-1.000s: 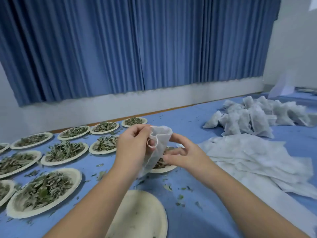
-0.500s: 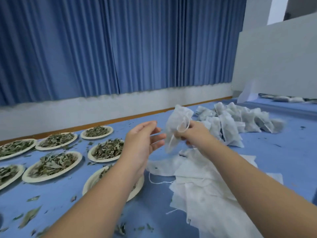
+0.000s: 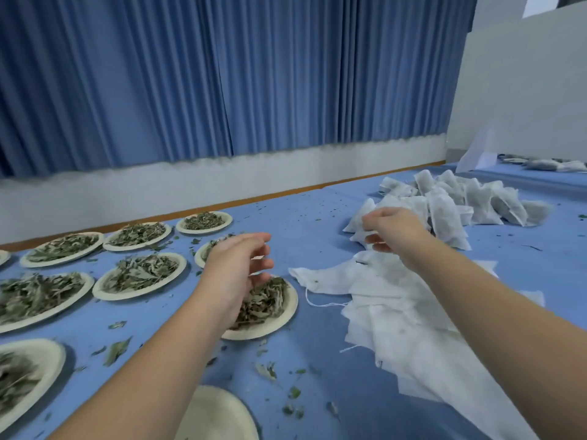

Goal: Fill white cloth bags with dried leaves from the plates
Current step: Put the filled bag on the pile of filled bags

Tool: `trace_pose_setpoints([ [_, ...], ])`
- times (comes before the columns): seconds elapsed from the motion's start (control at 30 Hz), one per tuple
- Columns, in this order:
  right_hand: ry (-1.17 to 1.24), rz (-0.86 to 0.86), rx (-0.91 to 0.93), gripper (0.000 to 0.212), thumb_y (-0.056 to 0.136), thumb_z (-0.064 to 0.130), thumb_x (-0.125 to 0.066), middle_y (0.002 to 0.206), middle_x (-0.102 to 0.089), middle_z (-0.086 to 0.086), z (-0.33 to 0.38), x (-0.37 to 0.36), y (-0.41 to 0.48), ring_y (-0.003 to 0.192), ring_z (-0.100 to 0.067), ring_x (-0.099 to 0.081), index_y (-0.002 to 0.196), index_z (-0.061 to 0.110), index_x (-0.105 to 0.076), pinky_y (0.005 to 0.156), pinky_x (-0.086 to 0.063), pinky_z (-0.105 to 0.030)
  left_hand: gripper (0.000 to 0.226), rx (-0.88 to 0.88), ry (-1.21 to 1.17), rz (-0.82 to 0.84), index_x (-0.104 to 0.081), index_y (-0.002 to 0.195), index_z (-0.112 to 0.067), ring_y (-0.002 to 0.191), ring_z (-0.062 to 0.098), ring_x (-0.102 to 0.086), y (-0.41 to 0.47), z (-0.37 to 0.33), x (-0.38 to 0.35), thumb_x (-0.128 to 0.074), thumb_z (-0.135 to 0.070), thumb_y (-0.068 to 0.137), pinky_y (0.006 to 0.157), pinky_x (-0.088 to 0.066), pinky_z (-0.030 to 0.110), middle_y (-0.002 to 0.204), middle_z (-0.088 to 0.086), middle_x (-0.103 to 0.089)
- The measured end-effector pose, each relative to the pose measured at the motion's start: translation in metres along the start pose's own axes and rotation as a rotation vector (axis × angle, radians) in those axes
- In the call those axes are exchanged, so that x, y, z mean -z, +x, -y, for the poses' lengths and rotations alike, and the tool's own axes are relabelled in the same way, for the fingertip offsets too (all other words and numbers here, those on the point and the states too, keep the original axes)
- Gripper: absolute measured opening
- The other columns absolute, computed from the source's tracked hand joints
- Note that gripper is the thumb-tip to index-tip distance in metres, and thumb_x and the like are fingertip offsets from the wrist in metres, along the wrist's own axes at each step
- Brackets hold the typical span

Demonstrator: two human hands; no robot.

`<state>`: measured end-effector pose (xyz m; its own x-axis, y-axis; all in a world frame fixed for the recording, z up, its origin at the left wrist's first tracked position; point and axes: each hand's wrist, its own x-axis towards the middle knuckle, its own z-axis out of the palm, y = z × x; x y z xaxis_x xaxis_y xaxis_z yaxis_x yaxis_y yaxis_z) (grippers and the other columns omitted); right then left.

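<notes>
Leaf-heaped plates [image 3: 287, 315] beside limp white bags [image 3: 397, 315]

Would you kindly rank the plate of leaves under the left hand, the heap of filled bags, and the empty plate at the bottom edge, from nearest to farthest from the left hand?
1. The plate of leaves lies directly beneath the left hand.
2. The empty plate lies below it, at the bottom edge.
3. The heap of filled bags lies far right, beyond the right hand.

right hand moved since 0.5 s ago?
Yes. The right hand has reached farther out, from above the flat empty bags to the near edge of the filled-bag pile, fingers now loose.
</notes>
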<state>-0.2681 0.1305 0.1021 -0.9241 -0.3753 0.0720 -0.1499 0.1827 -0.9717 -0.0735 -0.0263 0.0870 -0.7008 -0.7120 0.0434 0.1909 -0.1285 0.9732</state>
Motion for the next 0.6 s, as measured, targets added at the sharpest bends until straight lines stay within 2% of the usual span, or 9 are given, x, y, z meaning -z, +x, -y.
trace_pose_setpoints([
  [0.17, -0.084, 0.365, -0.011, 0.007, 0.085, 0.009, -0.063, 0.083, -0.065, -0.003, -0.003, -0.048, -0.088, 0.058, -0.014, -0.06, 0.09, 0.01, -0.068, 0.053, -0.047, -0.022, 0.019, 0.021, 0.154, 0.009, -0.071, 0.093, -0.009, 0.054, 0.014, -0.059, -0.039, -0.001, 0.049, -0.052, -0.007, 0.095, 0.048, -0.048, 0.024, 0.072, 0.003, -0.062],
  [0.27, -0.209, 0.555, -0.048, 0.007, 0.085, 0.009, -0.06, 0.079, -0.064, -0.005, -0.013, -0.074, -0.134, 0.058, -0.017, -0.059, 0.087, 0.008, -0.066, 0.05, -0.045, -0.024, 0.021, 0.009, 0.274, -0.008, -0.072, 0.089, -0.013, 0.055, 0.013, -0.06, -0.06, 0.001, 0.081, -0.053, -0.008, 0.095, 0.049, -0.049, 0.025, 0.067, -0.001, -0.066],
  [0.33, -0.352, 0.642, -0.067, 0.005, 0.084, 0.012, -0.059, 0.075, -0.062, -0.009, -0.02, -0.09, -0.159, 0.058, -0.021, -0.057, 0.081, 0.008, -0.061, 0.047, -0.043, -0.023, 0.022, -0.01, 0.343, -0.057, -0.073, 0.086, -0.017, 0.057, 0.012, -0.062, -0.071, 0.002, 0.101, -0.054, -0.012, 0.095, 0.051, -0.05, 0.025, 0.07, -0.002, -0.067],
  [0.43, -0.553, 0.656, -0.021, 0.014, 0.082, 0.026, -0.062, 0.07, -0.056, -0.008, -0.025, -0.105, -0.181, 0.057, -0.019, -0.05, 0.075, 0.017, -0.054, 0.046, -0.039, -0.021, 0.021, -0.021, 0.421, -0.128, -0.071, 0.086, -0.019, 0.065, 0.015, -0.061, -0.081, 0.008, 0.126, -0.053, -0.016, 0.096, 0.055, -0.047, 0.028, 0.083, 0.001, -0.067],
  [0.6, -0.637, 0.695, 0.042, 0.023, 0.073, 0.04, -0.07, 0.062, -0.058, 0.001, -0.019, -0.113, -0.195, 0.052, -0.013, -0.05, 0.073, 0.02, -0.058, 0.049, -0.039, -0.019, 0.021, 0.003, 0.49, -0.178, -0.071, 0.088, -0.018, 0.071, 0.016, -0.061, -0.094, 0.023, 0.147, -0.052, -0.014, 0.097, 0.058, -0.05, 0.027, 0.089, 0.004, -0.068],
])
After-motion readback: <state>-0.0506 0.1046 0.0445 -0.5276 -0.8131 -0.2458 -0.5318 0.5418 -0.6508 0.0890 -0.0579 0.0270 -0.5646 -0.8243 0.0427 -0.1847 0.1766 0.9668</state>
